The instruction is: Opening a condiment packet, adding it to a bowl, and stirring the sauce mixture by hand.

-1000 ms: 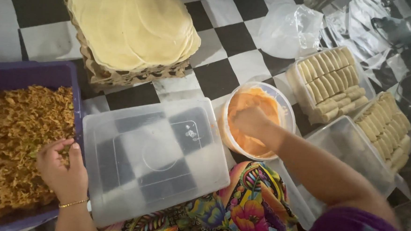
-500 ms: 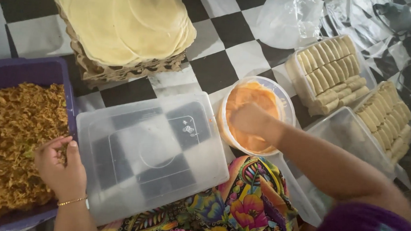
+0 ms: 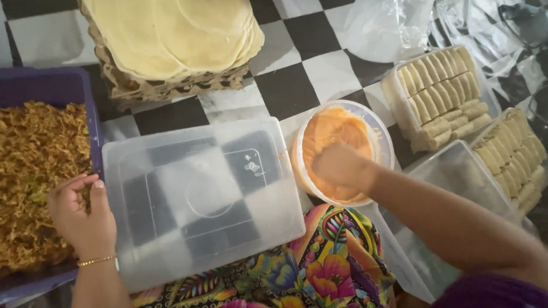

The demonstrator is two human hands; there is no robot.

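I am logging my right hand reaching into the round white plastic tub of smooth orange paste, fingers curled downward into the paste so that I cannot tell whether they are pinching anything; the tub is sitting on the floor just right of the clear rectangular plastic lid, which is lying flat in front of my knees and bare of any wrapper. My left hand is resting at the near edge of the purple rectangular plastic tray of shredded, dry-looking golden-brown filling, fingers bunched narrowly over the strands as if gathering a pinch. By my judgement the work is partway along: two clear plastic boxes of pale, tightly rolled pastry sticks are standing filled in neat rows at the right, while the thick stack of thin, floppy, pale-yellow round wrappers on its woven brown basket tray is looking far from used up, and the filling tray is still heaped. An empty clear plastic box is lying beside my right forearm, crumpled clear plastic bags beyond, all on the glossy black-and-white chequered tile floor; a floral multicoloured cloth is covering my lap.
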